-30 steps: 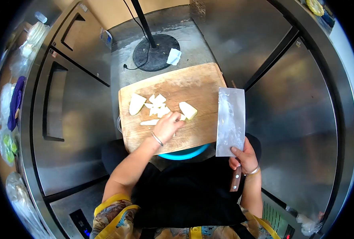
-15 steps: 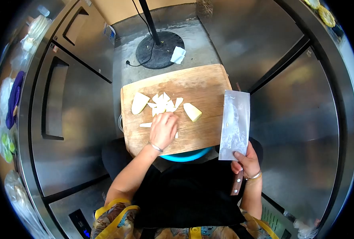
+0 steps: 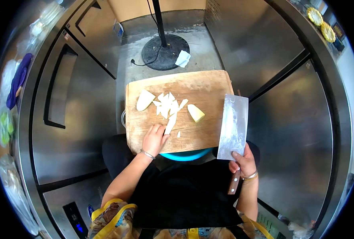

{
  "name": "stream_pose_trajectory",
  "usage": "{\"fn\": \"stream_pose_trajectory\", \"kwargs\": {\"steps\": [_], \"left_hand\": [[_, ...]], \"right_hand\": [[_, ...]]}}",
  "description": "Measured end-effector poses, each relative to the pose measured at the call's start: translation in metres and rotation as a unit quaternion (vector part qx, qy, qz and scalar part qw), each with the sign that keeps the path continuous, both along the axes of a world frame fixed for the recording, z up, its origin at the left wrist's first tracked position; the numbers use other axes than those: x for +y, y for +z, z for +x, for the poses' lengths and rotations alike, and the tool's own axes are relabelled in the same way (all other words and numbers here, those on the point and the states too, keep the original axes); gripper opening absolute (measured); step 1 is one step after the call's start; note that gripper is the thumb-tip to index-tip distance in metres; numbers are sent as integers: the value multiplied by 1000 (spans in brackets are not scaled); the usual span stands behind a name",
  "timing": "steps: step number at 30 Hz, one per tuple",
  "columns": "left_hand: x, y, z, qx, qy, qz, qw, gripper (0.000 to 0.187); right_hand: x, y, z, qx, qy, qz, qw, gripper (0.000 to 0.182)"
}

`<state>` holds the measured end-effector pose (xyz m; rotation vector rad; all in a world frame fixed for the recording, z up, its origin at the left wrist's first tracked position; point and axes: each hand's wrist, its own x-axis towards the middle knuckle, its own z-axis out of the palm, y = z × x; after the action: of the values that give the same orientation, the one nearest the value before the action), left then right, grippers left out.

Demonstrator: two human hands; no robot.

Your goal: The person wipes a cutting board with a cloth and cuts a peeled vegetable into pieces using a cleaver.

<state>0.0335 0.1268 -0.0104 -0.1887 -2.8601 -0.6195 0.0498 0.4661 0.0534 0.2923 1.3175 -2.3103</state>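
Observation:
Near the front edge of the wooden cutting board (image 3: 209, 87), my left hand (image 3: 155, 140) is closed with thumb and fingers around the lower end of a long pale vegetable strip (image 3: 170, 124). The strip's upper end meets a small pile of cut vegetable pieces (image 3: 166, 104). Bigger pale chunks lie either side: a left chunk (image 3: 145, 100) and a right chunk (image 3: 195, 113). One small sliver (image 3: 179, 134) rests right of my left hand. My right hand (image 3: 244, 161) grips a cleaver (image 3: 233, 127) where blade meets wooden handle, its blade pointing away from me beside the board's right edge.
A blue basin (image 3: 186, 155) shows under the board's front edge. Steel cabinets stand at left (image 3: 81, 119) and right (image 3: 292, 131). Beyond the board, a black round stand base (image 3: 165, 51) with a cord and a white paper (image 3: 183, 58) are on the floor.
My left hand has drawn back toward me and slightly left from the pile, and the long strip now shows at its fingertips. The right hand still holds the cleaver in much the same place.

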Motion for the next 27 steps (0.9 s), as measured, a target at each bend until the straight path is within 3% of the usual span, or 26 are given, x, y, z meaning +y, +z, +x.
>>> {"fn": "stream_pose_trajectory", "kwargs": {"steps": [4,9,11,14,19,22,24,25,27], "left_hand": [[15,2,-7,-80,-21,32,996,28],[47,-18,-17,-33,-62,84,994,27],[57,-21,-23,-31,34,195,980,24],[40,-24,-16,-30,56,298,952,23],[-24,-28,14,-93,158,462,868,25],[-47,-34,25,-72,163,444,878,25],[-52,-32,28,-56,157,336,927,25],[-52,-26,29,-55,159,337,926,25],[-48,-15,30,0,90,185,979,26]], "right_hand": [[-2,1,0,2,6,20,1000,42],[-8,1,-1,-10,7,60,998,45],[-7,0,-1,-11,14,57,998,45],[-3,0,2,-5,17,65,998,43],[-21,16,10,54,122,247,960,39],[-46,11,22,45,224,319,920,43],[-67,9,28,54,272,350,895,40],[-71,3,32,49,285,348,892,41],[-75,-7,35,117,285,454,836,35]]}}
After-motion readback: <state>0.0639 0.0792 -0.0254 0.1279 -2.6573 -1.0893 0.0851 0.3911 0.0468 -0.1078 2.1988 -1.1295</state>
